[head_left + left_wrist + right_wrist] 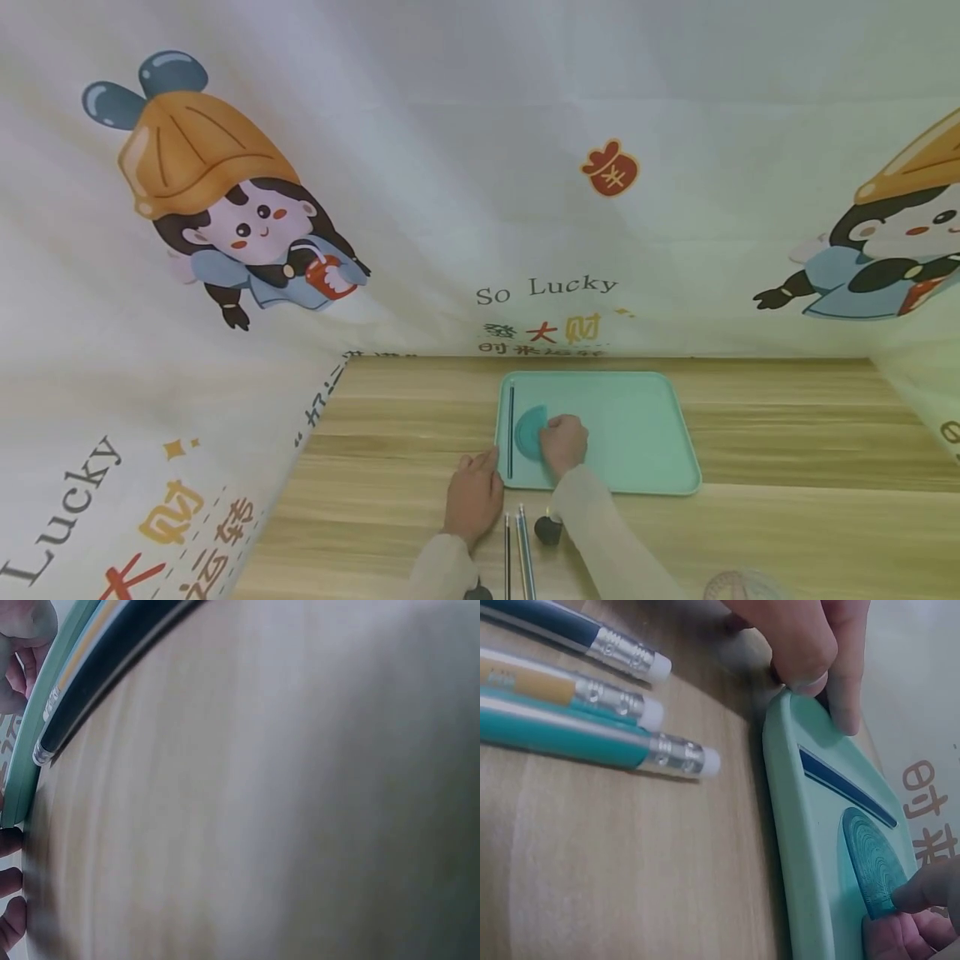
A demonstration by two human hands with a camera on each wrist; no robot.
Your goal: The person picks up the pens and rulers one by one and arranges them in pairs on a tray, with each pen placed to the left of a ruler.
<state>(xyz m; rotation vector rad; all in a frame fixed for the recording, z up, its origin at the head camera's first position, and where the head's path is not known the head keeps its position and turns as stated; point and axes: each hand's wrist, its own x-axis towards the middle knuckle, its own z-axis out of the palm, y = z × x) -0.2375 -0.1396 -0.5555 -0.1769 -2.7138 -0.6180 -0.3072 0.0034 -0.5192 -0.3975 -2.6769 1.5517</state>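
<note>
Head view looks down; low, close wrist views share the tray (637,433).

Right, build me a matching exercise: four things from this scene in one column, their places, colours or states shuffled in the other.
1. Left hand
2. Right hand
3. Tray
4. Three pencils

A. On the wooden tabletop, on the person's side of the tray
B. Pinching the teal half-disc
C. At the tray's left edge, by the near corner
D. Pale green, with rounded corners

Pairs: 1-C, 2-B, 3-D, 4-A
</note>
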